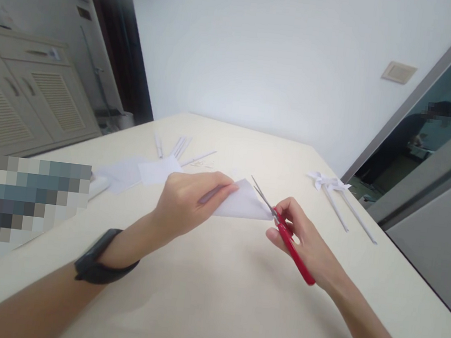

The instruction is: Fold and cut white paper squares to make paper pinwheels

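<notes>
Head view: left hand (189, 200) pinches folded paper (244, 203); right hand (307, 240) grips red scissors (283, 232), blades parted at paper's corner.

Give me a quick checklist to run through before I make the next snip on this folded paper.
1. Left hand pinches the folded paper: ok.
2. Right hand grips the red scissors: ok.
3. Blades open, at the paper's right corner: ok.
4. Left fingers away from the blades: ok.
5. Corner actually between the blades: cannot tell.
6. Pinwheels lie apart from both hands: ok.
</notes>
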### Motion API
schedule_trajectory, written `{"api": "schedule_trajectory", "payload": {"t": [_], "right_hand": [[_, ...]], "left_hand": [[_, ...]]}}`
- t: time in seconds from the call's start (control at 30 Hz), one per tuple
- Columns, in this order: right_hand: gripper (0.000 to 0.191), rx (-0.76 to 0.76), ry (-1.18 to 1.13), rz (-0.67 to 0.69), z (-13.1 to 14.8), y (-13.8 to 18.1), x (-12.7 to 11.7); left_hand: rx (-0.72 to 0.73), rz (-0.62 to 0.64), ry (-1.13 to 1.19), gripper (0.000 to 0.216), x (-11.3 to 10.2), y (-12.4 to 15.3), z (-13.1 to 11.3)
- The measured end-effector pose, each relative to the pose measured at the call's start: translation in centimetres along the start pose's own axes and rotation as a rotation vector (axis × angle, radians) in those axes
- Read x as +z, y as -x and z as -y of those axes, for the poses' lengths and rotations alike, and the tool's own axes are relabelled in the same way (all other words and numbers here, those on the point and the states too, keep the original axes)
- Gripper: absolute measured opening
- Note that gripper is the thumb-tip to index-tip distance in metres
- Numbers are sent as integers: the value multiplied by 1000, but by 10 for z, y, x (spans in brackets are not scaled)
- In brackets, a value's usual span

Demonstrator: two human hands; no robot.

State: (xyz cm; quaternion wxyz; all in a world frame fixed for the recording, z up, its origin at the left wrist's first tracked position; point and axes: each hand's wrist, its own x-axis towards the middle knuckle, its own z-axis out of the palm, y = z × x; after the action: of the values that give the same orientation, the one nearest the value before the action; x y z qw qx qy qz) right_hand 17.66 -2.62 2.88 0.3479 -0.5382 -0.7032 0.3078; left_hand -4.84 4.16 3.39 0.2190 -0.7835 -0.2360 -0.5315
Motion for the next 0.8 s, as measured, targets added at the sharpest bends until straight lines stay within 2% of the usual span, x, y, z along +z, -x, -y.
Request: {"api": "schedule_trajectory", "payload": {"t": [0.2, 0.5, 0.8], "right_hand": [[29, -65, 217, -140, 8, 4, -3], [30, -145, 259, -174, 8, 4, -3], [33, -144, 349, -173, 6, 7, -5]], "left_hand": [[27, -46, -29, 8, 0, 1, 2], [73, -85, -43, 8, 0, 1, 1], [93, -103, -42, 9, 1, 2, 1]]}}
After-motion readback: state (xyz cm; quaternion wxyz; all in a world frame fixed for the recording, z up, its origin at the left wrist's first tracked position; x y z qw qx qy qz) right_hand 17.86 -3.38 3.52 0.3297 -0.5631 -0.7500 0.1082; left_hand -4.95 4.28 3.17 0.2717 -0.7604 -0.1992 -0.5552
